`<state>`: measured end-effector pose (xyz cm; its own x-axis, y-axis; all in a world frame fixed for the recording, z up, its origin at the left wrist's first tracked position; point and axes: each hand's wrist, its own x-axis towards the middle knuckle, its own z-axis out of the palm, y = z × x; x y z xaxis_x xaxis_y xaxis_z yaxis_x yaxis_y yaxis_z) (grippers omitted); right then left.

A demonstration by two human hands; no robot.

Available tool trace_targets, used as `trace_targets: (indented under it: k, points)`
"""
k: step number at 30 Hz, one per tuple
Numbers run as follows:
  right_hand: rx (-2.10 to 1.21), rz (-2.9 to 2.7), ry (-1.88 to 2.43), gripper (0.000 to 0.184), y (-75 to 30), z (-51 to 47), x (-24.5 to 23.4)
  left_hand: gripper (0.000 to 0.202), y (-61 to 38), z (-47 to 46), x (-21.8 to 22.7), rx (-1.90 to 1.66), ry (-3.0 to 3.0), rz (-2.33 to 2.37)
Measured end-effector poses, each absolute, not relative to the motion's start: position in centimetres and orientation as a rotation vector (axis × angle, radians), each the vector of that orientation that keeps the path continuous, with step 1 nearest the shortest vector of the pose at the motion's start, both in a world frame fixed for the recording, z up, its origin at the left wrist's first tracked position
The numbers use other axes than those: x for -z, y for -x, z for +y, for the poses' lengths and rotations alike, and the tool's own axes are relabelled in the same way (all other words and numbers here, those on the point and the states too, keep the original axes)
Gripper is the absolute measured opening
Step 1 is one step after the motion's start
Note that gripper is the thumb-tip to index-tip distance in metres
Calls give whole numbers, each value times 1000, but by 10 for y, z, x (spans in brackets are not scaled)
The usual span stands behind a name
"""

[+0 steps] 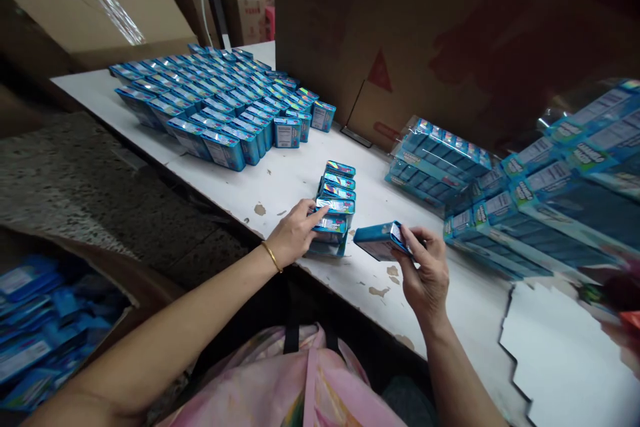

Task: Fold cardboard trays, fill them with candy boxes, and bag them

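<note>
A short row of small blue boxes (336, 192) stands on the white tabletop in front of me. My left hand (296, 230) is at the row's left side, one finger laid over the top of a box near its front and the others bent against the side. To the right of the row, my right hand (425, 263) pinches one small blue box (377, 239) by its right end, tilted and raised over the table. Some fingertips of both hands are hidden by the boxes.
Many blue boxes (220, 97) stand packed together at the far left of the table (280, 180). Clear-wrapped packs (530, 193) are stacked on the right. An open carton (143, 283) of loose blue boxes sits low left. Another person's hand (620, 340) shows at the right edge.
</note>
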<state>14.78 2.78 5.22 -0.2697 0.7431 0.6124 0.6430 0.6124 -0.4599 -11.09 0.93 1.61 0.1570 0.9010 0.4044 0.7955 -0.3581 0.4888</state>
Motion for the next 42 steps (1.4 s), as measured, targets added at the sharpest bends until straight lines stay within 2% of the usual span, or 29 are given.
trace_targets:
  k: [5,11,15,17,21,23,30,38,40,42]
  points:
    - [-150,-1975,1114,43,-156,23,-50,49,116,18,-35,-821,-2249,1637]
    - [-183,-1940,1119,44,-161,21,-49,74,113,25,-31,-859,-2265,1614]
    - [-196,-1927,1110,45,-164,21,-48,77,111,26,-26,-836,-2222,1704]
    - [-207,-1925,1109,45,-164,20,-48,71,111,29,-24,-899,-2151,1680]
    - [-224,-1922,1105,44,-165,19,-48,46,118,42,-13,-1167,-1761,1722]
    - [-229,-1920,1100,44,-166,19,-48,40,124,50,-8,-1154,-1747,1654]
    - [-222,-1899,1105,44,-170,19,-47,43,138,60,-17,-970,-1986,1423]
    - [-241,-1885,1107,43,-170,18,-46,25,114,69,-34,-929,-2362,1514]
    - [-268,-1892,1102,43,-168,15,-45,21,108,64,-30,-957,-2320,1546]
    - [-313,-1916,1088,42,-164,11,-45,27,108,53,-24,-1055,-2179,1588]
